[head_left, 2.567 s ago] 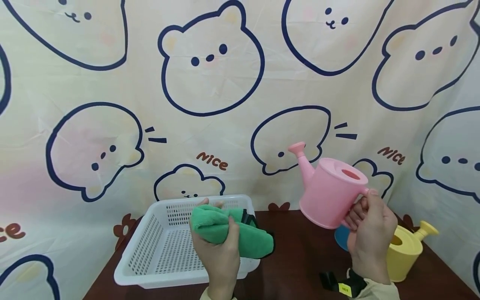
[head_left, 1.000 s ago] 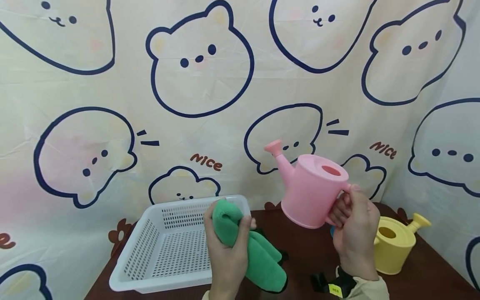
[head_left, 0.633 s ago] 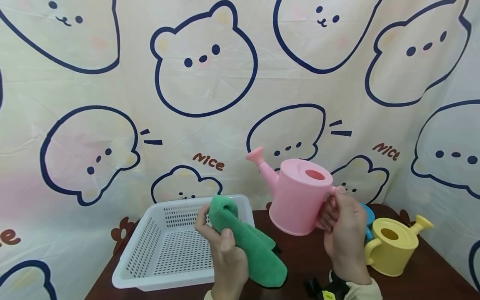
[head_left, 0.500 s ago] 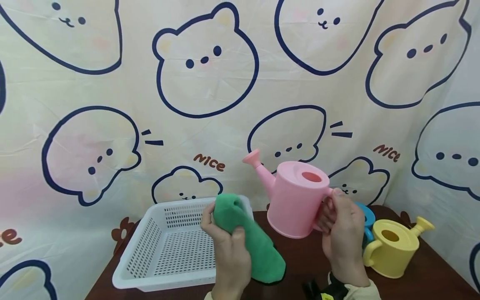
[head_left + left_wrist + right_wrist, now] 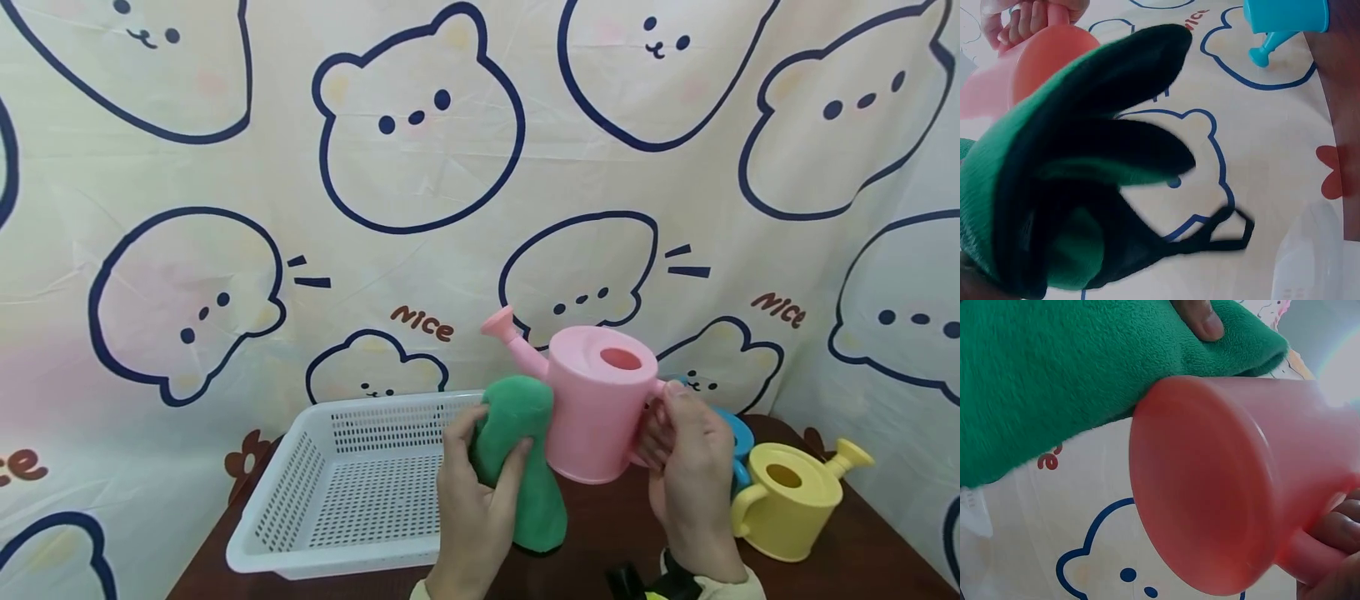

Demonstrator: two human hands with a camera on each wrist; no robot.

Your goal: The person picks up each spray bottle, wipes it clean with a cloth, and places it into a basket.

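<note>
My left hand point(image 5: 472, 504) grips a folded green plush cloth point(image 5: 538, 504) with dark edging, thumb on the near side. Its dark hanging loop point(image 5: 1232, 240) dangles free in the left wrist view. A pink toy watering can point(image 5: 596, 417) is held up off the table by my right hand point(image 5: 693, 475), whose fingers are wrapped round its handle. The cloth lies against the spout side of the can's wall; the right wrist view shows the green cloth point(image 5: 1072, 375) touching the can near its base. Behind the cloth, part of the spout's root is hidden.
A white perforated basket point(image 5: 258, 533) stands on the dark brown table point(image 5: 592, 533) at left. To the right are a yellow watering can point(image 5: 791, 512) and a blue watering can point(image 5: 738, 433), partly hidden by my right hand. A cartoon-printed curtain point(image 5: 420, 183) hangs behind.
The pink watering can has come left, and the left hand has carried the green cloth right and turned it more upright, from over the basket to against the can.
</note>
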